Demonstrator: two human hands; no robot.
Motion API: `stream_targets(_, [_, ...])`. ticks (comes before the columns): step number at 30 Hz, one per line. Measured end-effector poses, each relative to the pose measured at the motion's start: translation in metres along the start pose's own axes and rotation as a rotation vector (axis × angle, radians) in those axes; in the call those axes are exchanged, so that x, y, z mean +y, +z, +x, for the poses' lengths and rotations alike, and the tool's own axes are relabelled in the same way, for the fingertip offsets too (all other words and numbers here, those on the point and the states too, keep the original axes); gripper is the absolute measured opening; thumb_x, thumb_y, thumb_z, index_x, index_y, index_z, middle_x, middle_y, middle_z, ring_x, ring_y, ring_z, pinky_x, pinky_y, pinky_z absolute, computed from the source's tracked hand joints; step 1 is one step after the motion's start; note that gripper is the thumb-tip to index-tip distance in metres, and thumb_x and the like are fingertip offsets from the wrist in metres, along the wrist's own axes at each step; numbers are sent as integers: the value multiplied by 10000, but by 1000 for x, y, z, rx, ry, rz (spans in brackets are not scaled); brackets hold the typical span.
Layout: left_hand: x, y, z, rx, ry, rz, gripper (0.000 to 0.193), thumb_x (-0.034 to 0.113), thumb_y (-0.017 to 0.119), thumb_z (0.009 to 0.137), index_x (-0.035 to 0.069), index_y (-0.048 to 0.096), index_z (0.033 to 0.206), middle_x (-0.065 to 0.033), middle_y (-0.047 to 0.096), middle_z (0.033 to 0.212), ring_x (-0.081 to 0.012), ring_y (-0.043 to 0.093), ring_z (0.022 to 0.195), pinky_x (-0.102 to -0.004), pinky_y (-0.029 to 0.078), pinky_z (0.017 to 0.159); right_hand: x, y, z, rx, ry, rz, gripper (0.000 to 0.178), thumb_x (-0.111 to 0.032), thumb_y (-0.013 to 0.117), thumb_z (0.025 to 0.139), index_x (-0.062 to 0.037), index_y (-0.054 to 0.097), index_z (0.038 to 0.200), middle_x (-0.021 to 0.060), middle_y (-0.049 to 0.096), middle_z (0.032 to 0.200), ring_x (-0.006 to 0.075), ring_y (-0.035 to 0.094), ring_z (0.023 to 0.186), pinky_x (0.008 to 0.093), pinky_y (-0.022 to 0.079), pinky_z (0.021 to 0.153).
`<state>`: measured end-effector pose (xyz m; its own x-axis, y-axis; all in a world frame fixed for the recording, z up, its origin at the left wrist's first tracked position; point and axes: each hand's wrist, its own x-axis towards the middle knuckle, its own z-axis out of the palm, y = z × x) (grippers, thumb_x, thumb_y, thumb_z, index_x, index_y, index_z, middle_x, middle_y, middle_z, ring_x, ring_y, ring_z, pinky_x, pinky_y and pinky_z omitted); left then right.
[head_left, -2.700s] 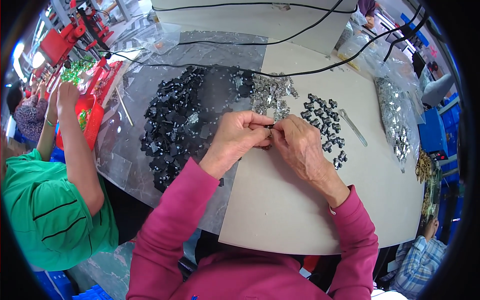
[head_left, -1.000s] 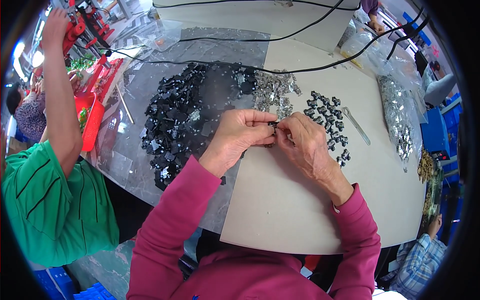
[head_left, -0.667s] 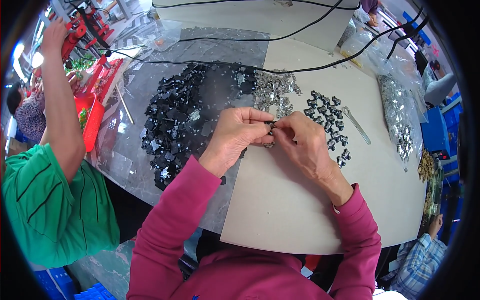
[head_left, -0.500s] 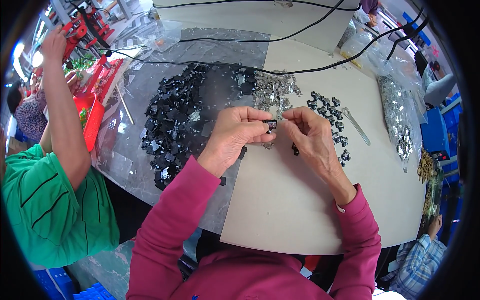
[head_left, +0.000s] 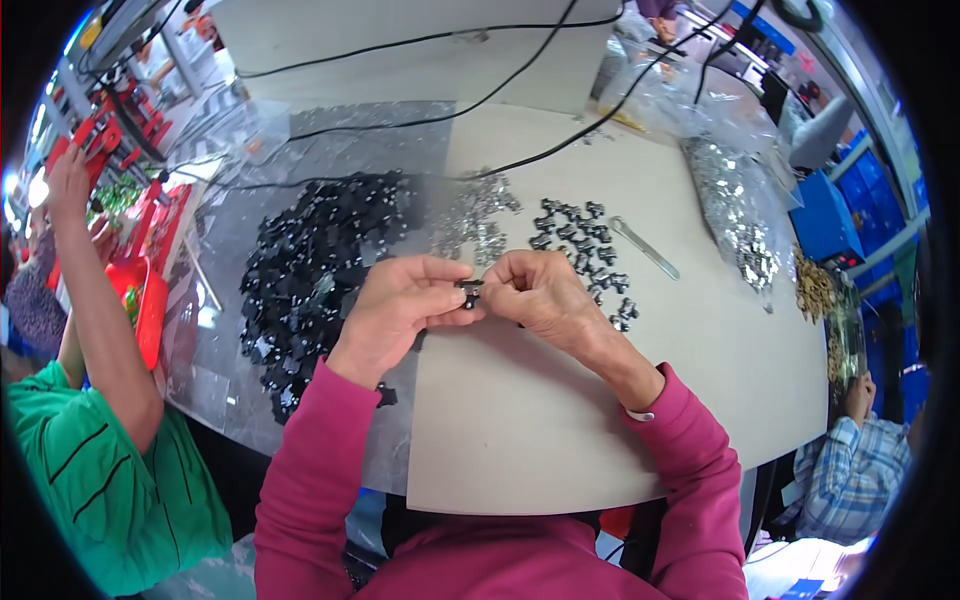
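Between the thumb and fingers of my left hand (head_left: 400, 305) is a small black plastic part (head_left: 470, 291), held over the pale board. My right hand (head_left: 550, 305) is pinched closed against that part's right side; its fingertips hide whatever they may hold. Left of my hands spreads a large heap of flat black pieces (head_left: 310, 265). Just beyond my fingers lie loose silver metal pieces (head_left: 478, 215). Several black-and-silver parts (head_left: 572, 238) sit in loose rows past my right hand, with metal tweezers (head_left: 645, 248) beside them.
A clear bag of silver pieces (head_left: 735, 200) rests at the table's right side. Black cables (head_left: 400, 122) cross the far side. At left, a co-worker in a green shirt (head_left: 110, 480) reaches up near a red bin (head_left: 150, 310). Another person in plaid (head_left: 850, 480) is at right.
The view has shifted, so the table appears lower and further left. My right hand, apart from the black part before, now meets it at my left fingertips.
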<state>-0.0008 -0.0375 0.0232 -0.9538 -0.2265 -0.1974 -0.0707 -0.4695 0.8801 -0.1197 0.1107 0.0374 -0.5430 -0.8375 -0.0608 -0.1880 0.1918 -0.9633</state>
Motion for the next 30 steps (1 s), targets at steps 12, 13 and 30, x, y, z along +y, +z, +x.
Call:
stream_targets(12, [-15, 14, 9, 255, 382, 608, 214, 21, 615, 811, -14, 620, 1023, -57, 632, 898, -105, 604, 715, -243, 513, 655, 59, -155, -42, 375, 323, -334, 205, -150, 579, 817, 23, 610, 711, -36, 487, 556, 65, 441, 498, 217, 342, 446])
stream_targets(13, [-15, 19, 7, 266, 402, 668, 213, 17, 627, 798, -7, 624, 1010, -55, 630, 896, -124, 607, 729, -255, 507, 660, 62, -155, -42, 377, 325, -329, 205, -150, 579, 817, 23, 610, 711, -36, 487, 556, 65, 441, 498, 217, 342, 446])
stream_targets(30, [-11, 99, 130, -280, 683, 1586, 411, 240, 531, 878, 43, 490, 1236, -190, 452, 1285, -380, 378, 1240, -430, 346, 999, 58, -148, 14, 345, 185, -964, 181, -100, 613, 698, 14, 628, 838, 192, 645, 825, 341, 625, 805, 404, 488, 729])
